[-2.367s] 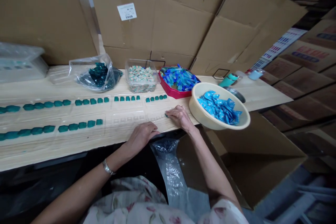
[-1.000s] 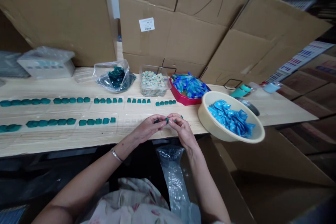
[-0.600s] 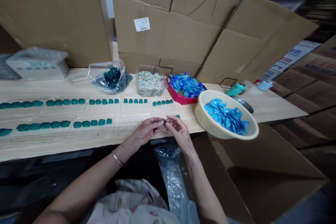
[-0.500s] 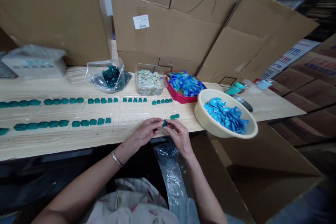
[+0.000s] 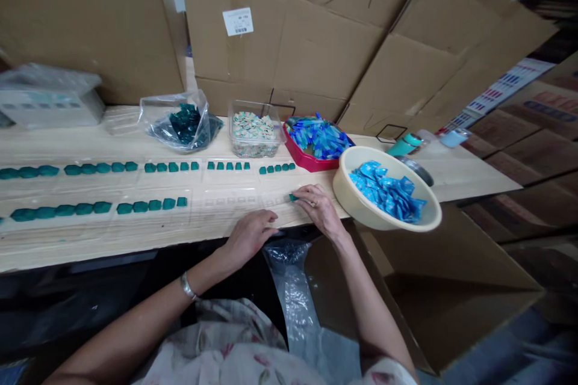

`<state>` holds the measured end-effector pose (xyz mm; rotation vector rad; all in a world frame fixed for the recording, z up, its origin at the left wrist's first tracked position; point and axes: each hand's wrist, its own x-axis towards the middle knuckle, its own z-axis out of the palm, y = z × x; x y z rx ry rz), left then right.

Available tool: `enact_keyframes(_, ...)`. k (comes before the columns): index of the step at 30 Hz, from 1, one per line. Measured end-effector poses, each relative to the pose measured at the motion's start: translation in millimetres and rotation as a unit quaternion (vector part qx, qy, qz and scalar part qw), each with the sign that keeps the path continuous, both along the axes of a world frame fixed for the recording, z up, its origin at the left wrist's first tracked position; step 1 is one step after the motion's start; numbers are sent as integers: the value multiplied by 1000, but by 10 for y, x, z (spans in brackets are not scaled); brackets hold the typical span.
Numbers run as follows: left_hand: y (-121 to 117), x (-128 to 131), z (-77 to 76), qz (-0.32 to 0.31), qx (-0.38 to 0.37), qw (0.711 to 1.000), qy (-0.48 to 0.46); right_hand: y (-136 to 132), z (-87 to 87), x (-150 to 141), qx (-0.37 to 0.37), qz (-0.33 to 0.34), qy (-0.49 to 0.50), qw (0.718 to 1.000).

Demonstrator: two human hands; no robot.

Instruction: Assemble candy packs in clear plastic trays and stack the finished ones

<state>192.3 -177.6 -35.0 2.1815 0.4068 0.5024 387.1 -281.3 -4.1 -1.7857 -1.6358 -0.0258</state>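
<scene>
My right hand [image 5: 320,207] lies on the table's front edge, its fingertips pressed on a small teal piece [image 5: 293,197] in a clear plastic tray [image 5: 275,200]. My left hand [image 5: 250,233] rests palm down at the table edge just left of it, fingers curled under; what they hold, if anything, is hidden. Two rows of teal pieces [image 5: 149,205] fill clear trays that stretch to the left. The tray [image 5: 228,200] between the filled ones and my hands shows bare pockets.
Behind the trays stand a plastic bag of teal pieces [image 5: 180,125], a clear box of small pale pieces [image 5: 253,134], a red tray of blue sticks [image 5: 311,161] and a cream bowl of blue packets [image 5: 347,195]. An open cardboard box [image 5: 433,289] sits lower right.
My hands, which met in the air over a teal piece, have parted. The right one has gone down to the tray with the piece; the left has dropped to the table edge.
</scene>
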Motion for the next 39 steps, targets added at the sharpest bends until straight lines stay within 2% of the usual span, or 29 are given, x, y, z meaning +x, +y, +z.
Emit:
enact_keyframes(2,-14,-24,-41,-8,78,997,10,79,-38,106,-29,34,-27,999)
enact_keyframes(5,-21,-22,-43,-18,115,993,14,170,-80,204,-57,65,-67,994)
enact_keyframes(14,6,15,20,-27,107,993,30,331,-96,349,-99,111,-106,983)
enact_keyframes(18,17,21,1,-30,97,994,30,345,-72,318,-129,105,-103,981)
enact_keyframes(22,16,38,-18,-26,62,997,28,353,-23,265,-165,91,-131,973)
enact_keyframes(24,16,53,3,-9,-11,1000,7,347,7,247,-177,91,-142,970)
enact_keyframes(25,22,61,27,9,-72,997,-11,336,22,235,-177,92,-141,970)
enact_keyframes(27,52,76,101,47,-240,967,-67,299,53,189,-146,80,-120,979)
enact_keyframes(28,78,82,146,60,-340,933,-99,274,69,148,-116,65,-97,986)
enact_keyframes(31,182,97,277,66,-603,777,-170,202,120,-78,-2,15,9,1000)
enact_keyframes(32,213,102,311,61,-657,729,-184,186,136,-184,24,10,42,999)
enact_keyframes(33,237,109,338,58,-693,692,-193,176,149,-298,39,13,67,997)
enact_keyframes(35,255,129,376,49,-727,655,-202,184,159,-525,50,22,87,995)
enact_keyframes(39,214,174,435,18,-738,645,-198,288,104,-812,58,16,62,996)
